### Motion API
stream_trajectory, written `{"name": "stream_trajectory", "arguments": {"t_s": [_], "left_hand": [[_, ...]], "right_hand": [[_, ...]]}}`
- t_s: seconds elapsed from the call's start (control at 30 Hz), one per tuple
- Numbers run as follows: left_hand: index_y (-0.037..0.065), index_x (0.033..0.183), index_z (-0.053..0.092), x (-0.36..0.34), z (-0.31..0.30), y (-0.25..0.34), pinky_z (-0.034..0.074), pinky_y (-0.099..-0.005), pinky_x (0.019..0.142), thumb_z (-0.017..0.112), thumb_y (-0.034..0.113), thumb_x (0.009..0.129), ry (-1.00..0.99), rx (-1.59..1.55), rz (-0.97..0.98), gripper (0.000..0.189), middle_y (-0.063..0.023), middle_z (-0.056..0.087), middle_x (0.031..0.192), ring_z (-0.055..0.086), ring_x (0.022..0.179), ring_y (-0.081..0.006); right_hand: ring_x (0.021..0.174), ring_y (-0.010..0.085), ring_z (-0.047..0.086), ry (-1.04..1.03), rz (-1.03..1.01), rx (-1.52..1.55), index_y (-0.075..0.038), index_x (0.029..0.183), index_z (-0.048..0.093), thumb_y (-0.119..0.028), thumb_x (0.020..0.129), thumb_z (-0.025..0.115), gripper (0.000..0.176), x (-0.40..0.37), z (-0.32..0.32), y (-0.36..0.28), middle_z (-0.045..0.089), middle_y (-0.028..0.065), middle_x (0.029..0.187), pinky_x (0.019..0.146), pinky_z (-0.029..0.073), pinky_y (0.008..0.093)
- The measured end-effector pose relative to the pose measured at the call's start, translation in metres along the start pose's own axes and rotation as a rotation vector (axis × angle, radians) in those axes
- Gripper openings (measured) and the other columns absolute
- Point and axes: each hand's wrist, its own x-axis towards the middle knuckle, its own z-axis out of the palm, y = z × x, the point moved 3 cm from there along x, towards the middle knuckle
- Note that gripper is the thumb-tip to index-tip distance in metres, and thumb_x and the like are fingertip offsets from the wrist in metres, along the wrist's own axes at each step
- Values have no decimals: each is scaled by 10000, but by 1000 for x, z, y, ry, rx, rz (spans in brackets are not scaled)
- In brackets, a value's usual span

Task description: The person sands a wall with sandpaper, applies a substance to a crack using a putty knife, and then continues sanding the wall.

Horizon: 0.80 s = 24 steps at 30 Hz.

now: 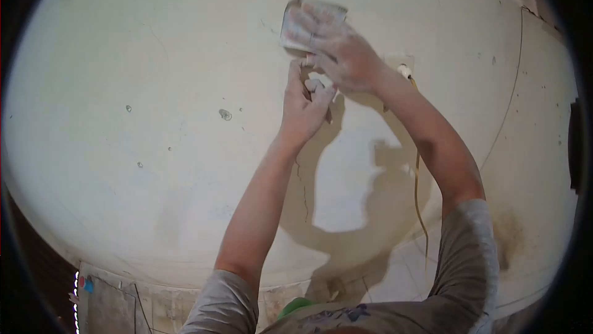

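My right hand (343, 50), coated in white dust, presses a square sanding pad (334, 9) against the pale wall (185, 56). Its fingers lie blurred across the pad's dusty face. Just below, my left hand (304, 102) is raised close to the wall, dusty at the fingertips. Its fingers are curled, with one pointing up toward the pad's lower edge near my right thumb. A small dark bit shows under the curled fingers; I cannot tell what they hold. A thin crack (302, 189) runs down the wall beside my left forearm.
Right of my right hand, a white plug (404, 71) sits in a wall socket, its yellow cable (416, 179) hanging behind my forearm. Several chips, including a larger hole (225, 114), mark the wall at left. Below left are a grey board (108, 303) and a blue-and-red item (86, 284).
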Motion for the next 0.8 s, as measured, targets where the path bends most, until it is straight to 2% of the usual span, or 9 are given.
{"name": "stream_trajectory", "arguments": {"t_s": [0.07,0.1,0.27,0.37,0.47,0.6,0.67,0.73,0.8], "left_hand": [[84,1263,408,-3,-6,1,434,-255,403,580,-15,936,19,40,34,383,21,475,597,486,429,-93],[79,1261,407,12,7,0,413,-253,398,582,-19,933,30,36,75,384,29,466,591,476,430,-87],[67,1259,407,5,6,2,329,-239,400,590,-35,918,-1,46,22,400,49,447,581,443,445,-53],[72,1262,410,2,7,-8,332,-225,440,596,-32,916,37,102,82,407,57,432,583,409,458,-37],[74,1271,409,-1,9,-15,333,-219,490,601,-24,912,65,139,136,419,67,406,583,387,489,-30],[56,1261,420,-3,6,-15,365,-275,534,620,-17,866,86,254,143,449,17,398,529,383,475,-86],[48,1263,425,-4,6,-16,372,-282,544,627,-4,860,123,289,169,454,-1,390,519,386,469,-107],[60,1276,433,-7,6,-8,332,-244,529,596,-11,900,97,342,194,416,47,382,575,370,511,-55],[66,1279,442,-4,1,-7,314,-224,524,580,-13,922,57,337,179,391,72,375,608,360,536,-29]], "right_hand": [[1521,319,268,-76,-39,74,-202,1509,489,-224,1021,530,491,6,5,-7,368,60,1621,1242,232,482],[1520,314,271,-26,-81,31,-203,1502,498,-229,1027,513,476,12,-8,17,371,56,1620,1241,237,482],[1516,291,288,128,-35,-19,-196,1488,514,-249,1050,455,446,23,-10,32,385,34,1614,1236,254,477],[1485,304,343,-2,-158,66,-200,1423,587,-260,1040,483,401,9,-4,11,445,39,1574,1228,276,449],[1487,298,340,-139,-249,53,-216,1418,593,-262,1046,472,394,4,-6,22,438,35,1580,1225,283,440],[1481,275,355,-3,-194,-76,-202,1382,627,-253,1032,489,380,12,-20,35,446,25,1574,1227,289,450],[1488,273,343,-83,-206,62,-195,1373,635,-245,1030,486,377,-3,-9,15,442,32,1577,1228,287,450],[1498,286,326,-187,-279,74,-194,1365,644,-239,1032,480,373,5,-12,22,425,40,1590,1222,291,457],[1498,296,327,-92,-270,85,-191,1359,648,-238,1031,483,370,19,-19,36,419,35,1595,1213,304,469]]}}
